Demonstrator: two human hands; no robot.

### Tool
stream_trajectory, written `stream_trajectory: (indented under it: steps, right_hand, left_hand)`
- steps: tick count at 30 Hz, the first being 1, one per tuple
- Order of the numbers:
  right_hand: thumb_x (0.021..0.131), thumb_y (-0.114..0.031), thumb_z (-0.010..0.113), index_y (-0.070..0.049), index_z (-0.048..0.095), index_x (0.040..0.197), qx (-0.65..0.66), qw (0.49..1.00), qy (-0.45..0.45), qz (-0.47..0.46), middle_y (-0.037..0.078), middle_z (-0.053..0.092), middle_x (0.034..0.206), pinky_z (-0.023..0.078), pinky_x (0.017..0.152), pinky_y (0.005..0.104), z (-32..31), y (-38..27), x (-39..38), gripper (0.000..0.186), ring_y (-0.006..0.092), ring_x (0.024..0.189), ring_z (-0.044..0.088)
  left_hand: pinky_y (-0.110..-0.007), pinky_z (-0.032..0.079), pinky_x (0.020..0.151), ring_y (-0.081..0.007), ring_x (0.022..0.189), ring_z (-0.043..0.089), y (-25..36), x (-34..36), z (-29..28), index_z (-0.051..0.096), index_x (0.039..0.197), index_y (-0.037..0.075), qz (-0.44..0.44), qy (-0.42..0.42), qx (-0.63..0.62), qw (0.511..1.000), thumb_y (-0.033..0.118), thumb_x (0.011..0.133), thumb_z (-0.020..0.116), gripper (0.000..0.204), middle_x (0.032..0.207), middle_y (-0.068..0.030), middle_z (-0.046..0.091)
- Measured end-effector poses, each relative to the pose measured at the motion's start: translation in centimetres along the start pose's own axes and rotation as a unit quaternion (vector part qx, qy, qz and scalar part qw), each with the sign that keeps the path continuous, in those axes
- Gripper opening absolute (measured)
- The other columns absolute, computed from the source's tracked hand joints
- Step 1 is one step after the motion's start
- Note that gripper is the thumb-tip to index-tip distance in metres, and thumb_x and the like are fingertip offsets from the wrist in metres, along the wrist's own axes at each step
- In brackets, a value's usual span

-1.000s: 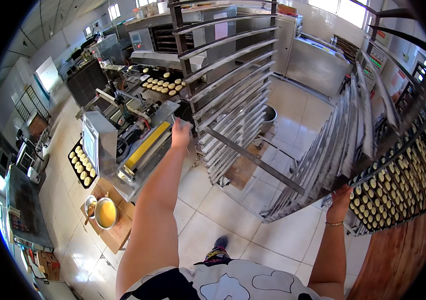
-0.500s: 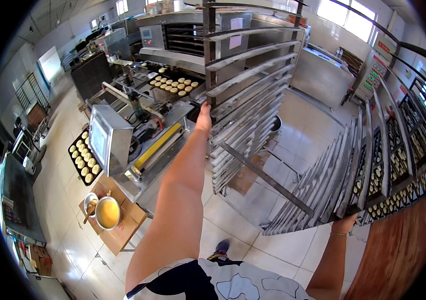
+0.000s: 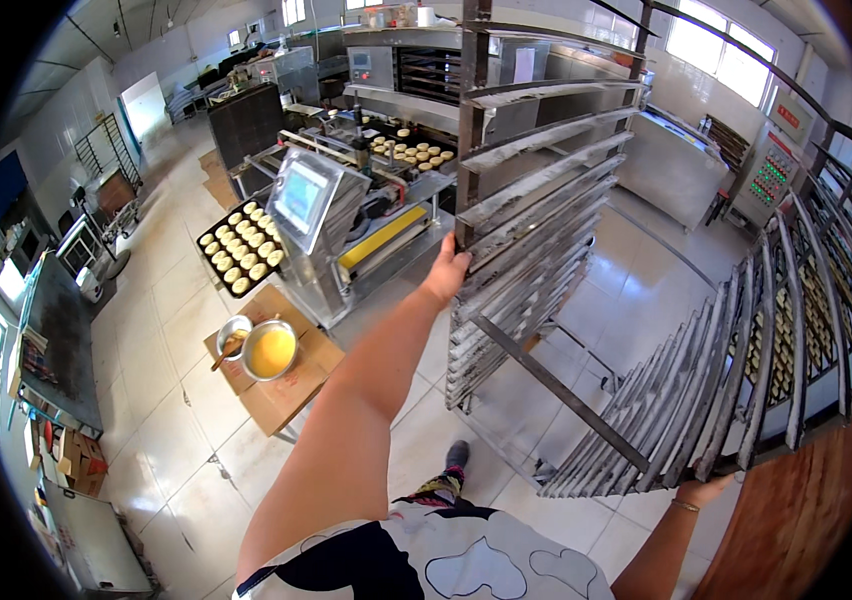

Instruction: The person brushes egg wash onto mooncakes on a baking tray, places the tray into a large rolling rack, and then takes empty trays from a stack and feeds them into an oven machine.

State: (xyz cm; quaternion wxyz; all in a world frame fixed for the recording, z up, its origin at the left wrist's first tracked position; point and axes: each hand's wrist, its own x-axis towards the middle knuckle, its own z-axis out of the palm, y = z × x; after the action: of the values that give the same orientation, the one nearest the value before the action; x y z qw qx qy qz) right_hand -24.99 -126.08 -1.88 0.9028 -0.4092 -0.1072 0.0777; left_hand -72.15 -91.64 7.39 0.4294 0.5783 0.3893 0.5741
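A tall metal tray rack [image 3: 473, 120] with several pairs of flour-dusted rails stands right in front of me. No trays sit on its left-hand rails. My left hand [image 3: 449, 270] is closed on the rack's left upright, its thumb showing and the other fingers partly hidden. Lower on the right, my right hand [image 3: 704, 489] grips the rack's near right edge, fingers mostly out of sight behind the metal. Both arms reach apart, with the rack's open middle between them.
To the left stands a machine with a tilted screen [image 3: 306, 197]. Beside it lies a black tray of dough rounds [image 3: 241, 248]. A bowl of yellow liquid [image 3: 271, 350] rests on a cardboard-topped stand [image 3: 291, 395]. Filled trays [image 3: 796, 330] show behind the right rails, above a wooden board [image 3: 796, 520].
The machine, dough tray and bowl now appear farther right in the view, along with the rack's left upright. Both hands keep hold of the rack. My foot shows higher in the picture.
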Motion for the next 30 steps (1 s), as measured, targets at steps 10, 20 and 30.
stream_trajectory:
  steps: [10, 20, 30]
  right_hand:
    - [0.087, -0.049, 0.043, -0.013, 0.053, 0.081, -0.027, 0.999, -0.036, -0.021, 0.001, 0.052, 0.061, 0.040, 0.051, 0.0298, -16.7, -8.9, -8.4, 0.039, 0.0163, 0.056, 0.051]
    - [0.084, -0.054, 0.044, -0.008, 0.052, 0.118, -0.058, 0.961, 0.243, -0.120, 0.010, 0.059, 0.110, 0.043, 0.085, 0.0407, -28.6, -16.1, -26.8, 0.058, 0.0272, 0.099, 0.055]
    - [0.085, -0.045, 0.043, -0.009, 0.050, 0.120, -0.196, 0.903, 0.321, -0.209, 0.010, 0.059, 0.104, 0.045, 0.083, 0.0409, -39.9, -20.9, -51.8, 0.051, 0.0262, 0.096, 0.056]
  left_hand:
    - [-0.029, 0.028, 0.098, -0.0192, 0.114, 0.036, 2.1, -15.5, -5.5, 0.029, 0.132, 0.004, 0.052, -0.134, -0.089, 0.986, 0.011, 0.080, 0.052, 0.057, 0.122, -0.0097, 0.042]
    - [-0.037, 0.037, 0.087, -0.0277, 0.095, 0.046, 2.2, -27.4, -16.0, 0.035, 0.119, -0.003, 0.153, -0.125, -0.064, 0.978, 0.011, 0.071, 0.060, 0.055, 0.099, -0.0174, 0.046]
    - [-0.033, 0.034, 0.091, -0.0238, 0.100, 0.043, 3.2, -40.0, -29.3, 0.032, 0.122, -0.004, 0.114, -0.220, -0.127, 0.960, 0.008, 0.072, 0.058, 0.057, 0.107, -0.0158, 0.043]
